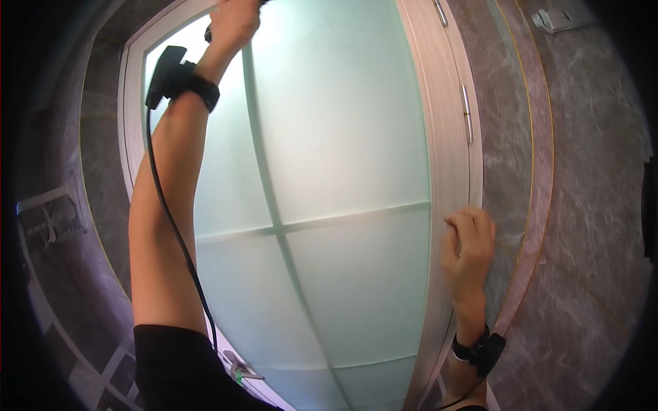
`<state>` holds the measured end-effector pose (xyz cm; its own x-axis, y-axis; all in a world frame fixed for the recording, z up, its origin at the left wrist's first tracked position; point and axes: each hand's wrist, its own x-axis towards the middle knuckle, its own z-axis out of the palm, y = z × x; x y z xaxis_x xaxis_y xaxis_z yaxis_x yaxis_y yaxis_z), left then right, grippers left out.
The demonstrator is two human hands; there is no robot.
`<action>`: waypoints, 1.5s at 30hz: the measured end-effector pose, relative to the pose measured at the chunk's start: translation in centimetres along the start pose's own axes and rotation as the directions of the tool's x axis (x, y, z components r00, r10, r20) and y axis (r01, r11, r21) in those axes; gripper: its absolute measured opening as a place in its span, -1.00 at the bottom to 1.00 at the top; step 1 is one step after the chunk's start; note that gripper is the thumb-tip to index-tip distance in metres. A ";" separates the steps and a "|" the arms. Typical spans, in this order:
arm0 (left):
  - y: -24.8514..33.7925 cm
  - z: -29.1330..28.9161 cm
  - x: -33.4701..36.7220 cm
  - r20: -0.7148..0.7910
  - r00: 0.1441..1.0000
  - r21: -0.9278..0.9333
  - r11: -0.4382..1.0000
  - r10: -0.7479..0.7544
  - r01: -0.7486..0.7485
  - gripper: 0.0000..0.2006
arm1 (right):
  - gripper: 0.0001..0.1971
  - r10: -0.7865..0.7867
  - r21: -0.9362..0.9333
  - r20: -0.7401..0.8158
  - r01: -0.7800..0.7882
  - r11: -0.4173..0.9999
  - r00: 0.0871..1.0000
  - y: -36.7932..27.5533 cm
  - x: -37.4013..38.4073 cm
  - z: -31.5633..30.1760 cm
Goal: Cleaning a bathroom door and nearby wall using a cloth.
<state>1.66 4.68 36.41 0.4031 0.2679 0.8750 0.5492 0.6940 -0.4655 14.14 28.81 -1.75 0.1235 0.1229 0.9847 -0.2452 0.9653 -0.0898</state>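
My left arm reaches up along the left part of a door with frosted glass panes (pixel 343 123). At the top edge of the view, my left hand (pixel 235 22) is closed around a dark, slim object (pixel 208 32). Only short black bits of it show on either side of the fist, so its kind is unclear. Lower down on the right, my right hand (pixel 471 240) is raised in front of the pale door frame (pixel 449 161), beside its hinge side. Its fingers are loosely bent, with nothing visible in them. Whether it touches the frame cannot be told.
Metal hinges (pixel 467 113) line the frame's right side. A lever handle (pixel 243 370) sits low on the door's left. Grey marbled walls (pixel 589 171) flank it, with a white fitting (pixel 548 20) at upper right. A black cable (pixel 175 229) runs down my left arm from a wrist-worn device (pixel 171 79).
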 end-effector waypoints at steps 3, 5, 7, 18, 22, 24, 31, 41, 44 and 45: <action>-2.3 0.9 0.2 -0.051 0.980 -0.058 0.979 0.194 -0.197 -0.63 | -0.83 0.036 0.059 0.010 -0.036 0.998 0.999 -1.2 0.1 0.7; 6.7 5.4 -4.9 0.059 0.966 0.076 0.963 0.253 -0.257 -0.68 | -0.83 0.054 0.066 -0.018 -0.053 0.996 0.998 -1.0 0.3 0.9; 17.4 6.3 -12.0 0.344 0.842 0.136 0.865 0.416 -0.483 -0.73 | -0.82 0.078 0.074 -0.030 -0.075 0.994 0.997 -0.5 -0.1 1.0; 17.7 -2.2 -20.8 0.424 0.746 -0.363 0.851 0.513 -0.379 -0.62 | -0.33 -0.038 0.255 0.289 -0.039 0.966 0.956 -2.1 1.4 2.8; 15.9 -2.4 -19.8 0.240 0.872 -0.383 0.867 0.426 -0.319 -0.58 | -0.50 -0.114 0.100 0.140 0.101 0.990 0.984 -2.6 2.7 4.3; 15.2 -3.5 -20.3 0.197 0.834 -0.287 0.844 0.516 -0.454 -0.59 | -0.64 -0.236 -0.102 -0.094 0.227 0.969 0.967 -2.2 4.8 5.6; 12.8 -3.1 -20.3 0.198 0.750 -0.124 0.775 0.631 -0.620 -0.63 | -0.65 -0.161 -0.128 -0.113 0.146 0.981 0.980 -3.0 4.5 9.1; 6.4 5.2 1.4 -0.185 0.793 0.434 0.772 0.580 -0.464 -0.65 | -0.70 -0.432 -0.420 -0.238 0.309 0.853 0.870 0.9 32.1 12.2; 4.4 6.5 6.3 -0.101 0.877 -0.164 0.861 0.470 -0.481 -0.69 | -0.76 -0.507 -0.546 -0.224 0.324 0.773 0.832 2.3 39.2 13.9; 4.0 6.6 7.1 -0.029 0.895 -0.439 0.798 0.446 -0.412 -0.70 | -0.79 -0.612 -0.616 -0.284 0.348 0.706 0.738 3.2 40.0 14.5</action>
<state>1.90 13.75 41.67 0.6266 0.5298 0.5715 0.5940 0.1499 -0.7903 4.34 33.52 39.55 0.5144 -0.4344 0.7393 0.4622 0.8667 0.1877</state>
